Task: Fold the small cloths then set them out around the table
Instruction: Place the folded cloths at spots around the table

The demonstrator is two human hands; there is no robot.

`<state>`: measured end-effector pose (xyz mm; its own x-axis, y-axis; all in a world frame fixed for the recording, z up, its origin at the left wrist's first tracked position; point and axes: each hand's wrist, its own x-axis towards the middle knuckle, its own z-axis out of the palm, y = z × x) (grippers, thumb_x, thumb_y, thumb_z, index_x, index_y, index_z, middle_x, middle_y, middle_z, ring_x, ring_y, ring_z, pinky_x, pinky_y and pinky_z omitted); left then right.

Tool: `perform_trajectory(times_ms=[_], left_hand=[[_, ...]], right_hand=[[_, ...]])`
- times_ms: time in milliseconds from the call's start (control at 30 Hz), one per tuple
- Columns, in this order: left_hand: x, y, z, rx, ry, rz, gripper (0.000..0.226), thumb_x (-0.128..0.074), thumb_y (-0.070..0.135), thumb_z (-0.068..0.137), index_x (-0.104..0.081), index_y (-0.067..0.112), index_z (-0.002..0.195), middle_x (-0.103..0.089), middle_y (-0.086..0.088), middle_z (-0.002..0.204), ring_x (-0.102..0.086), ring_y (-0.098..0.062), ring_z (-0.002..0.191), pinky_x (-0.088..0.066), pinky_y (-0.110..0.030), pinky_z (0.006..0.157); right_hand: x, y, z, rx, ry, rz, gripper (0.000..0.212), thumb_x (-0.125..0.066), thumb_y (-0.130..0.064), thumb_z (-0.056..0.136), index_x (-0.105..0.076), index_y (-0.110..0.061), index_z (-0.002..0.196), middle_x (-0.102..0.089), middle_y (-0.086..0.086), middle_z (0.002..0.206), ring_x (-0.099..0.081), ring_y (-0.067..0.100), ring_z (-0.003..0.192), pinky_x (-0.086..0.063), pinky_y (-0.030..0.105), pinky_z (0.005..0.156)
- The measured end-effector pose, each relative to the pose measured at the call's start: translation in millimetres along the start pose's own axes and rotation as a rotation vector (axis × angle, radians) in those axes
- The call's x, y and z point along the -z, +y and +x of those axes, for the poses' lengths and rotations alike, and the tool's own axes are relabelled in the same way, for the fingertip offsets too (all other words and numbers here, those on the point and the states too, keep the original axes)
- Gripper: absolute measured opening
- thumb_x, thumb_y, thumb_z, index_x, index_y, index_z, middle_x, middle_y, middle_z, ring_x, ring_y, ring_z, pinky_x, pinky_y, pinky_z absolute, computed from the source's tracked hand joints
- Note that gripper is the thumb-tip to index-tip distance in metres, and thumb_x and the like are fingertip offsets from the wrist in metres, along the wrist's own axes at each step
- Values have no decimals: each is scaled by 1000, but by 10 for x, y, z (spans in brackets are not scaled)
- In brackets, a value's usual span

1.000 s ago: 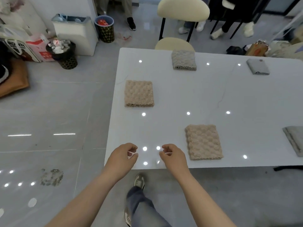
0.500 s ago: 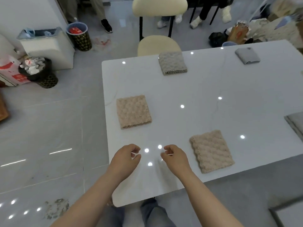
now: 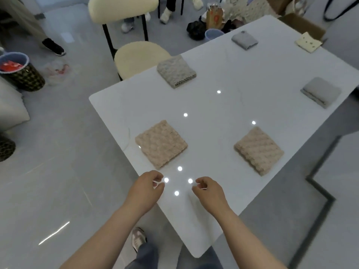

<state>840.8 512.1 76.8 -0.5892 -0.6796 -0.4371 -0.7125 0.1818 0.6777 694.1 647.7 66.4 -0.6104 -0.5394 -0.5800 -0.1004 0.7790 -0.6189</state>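
Observation:
Folded cloths lie spread over the white table (image 3: 213, 105): a beige cloth (image 3: 161, 144) near the left edge, a second beige cloth (image 3: 258, 150) near the right edge, a grey knobbly cloth (image 3: 176, 71) by the chair, a smooth grey cloth (image 3: 320, 91) at the right, another grey cloth (image 3: 244, 39) and a cream cloth (image 3: 308, 42) far off. My left hand (image 3: 147, 188) and my right hand (image 3: 208, 191) hover over the near corner, fingers curled in, holding nothing.
A cream chair (image 3: 136, 55) stands at the table's far left side. A dark patterned bin (image 3: 21, 72) sits on the floor at the left. Bags (image 3: 213, 18) and other people's feet are beyond the table. A cardboard box (image 3: 303, 26) touches the far corner.
The view has swung around the near table corner, so the table now lies diagonally. Both hands stay curled side by side over the near corner.

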Motion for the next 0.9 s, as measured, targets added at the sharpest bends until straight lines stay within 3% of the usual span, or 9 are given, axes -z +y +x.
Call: perform_trajectory(times_ms=[100,400,500,567,633,900], left_hand=[[135,-87,50,-50,-53,39,23,-56,22,90,-60,21,113,-60,7,109,-58,-10,96,-46,-24,84],[166,89,375,-131,-182,107,21,-54,22,92,-60,20,111,-60,8,107,-57,-8,96,-40,-17,75],[200,243,559,-178,-180,142,17,-54,21,91,-61,21,106,-61,9,103,-57,-6,92,-41,-12,72],[231,304,692,-192,-164,159,15,-53,20,91,-62,20,103,-62,6,102,-58,-9,91,-45,-17,75],[257,336,787,-195,-162,188,18,-53,19,91,-62,16,107,-62,3,105,-58,-12,93,-46,-23,80],[533,302,1316,-183,-93,255,42,-55,17,89,-50,9,130,-53,-6,129,-54,-20,113,-40,-24,89]], right_hand=[[-161,-43,-123,-54,46,65,32,-57,-23,91,-57,-16,122,-56,-5,106,-56,11,95,-40,19,77],[-147,-19,-40,-146,149,186,32,-56,-23,91,-56,-17,122,-56,-5,106,-54,5,89,-39,11,64],[-112,-85,105,-142,176,229,32,-57,-22,90,-57,-16,121,-57,-4,105,-56,8,91,-41,14,68],[-101,-131,188,-151,187,248,31,-57,-21,90,-57,-16,121,-57,-4,104,-56,9,93,-41,17,73],[-111,-150,218,-163,197,261,31,-57,-22,91,-57,-16,121,-56,-5,104,-55,9,92,-41,16,71],[-230,-307,299,-247,259,293,29,-58,-20,90,-57,-16,119,-56,-6,101,-55,8,91,-37,7,67]])
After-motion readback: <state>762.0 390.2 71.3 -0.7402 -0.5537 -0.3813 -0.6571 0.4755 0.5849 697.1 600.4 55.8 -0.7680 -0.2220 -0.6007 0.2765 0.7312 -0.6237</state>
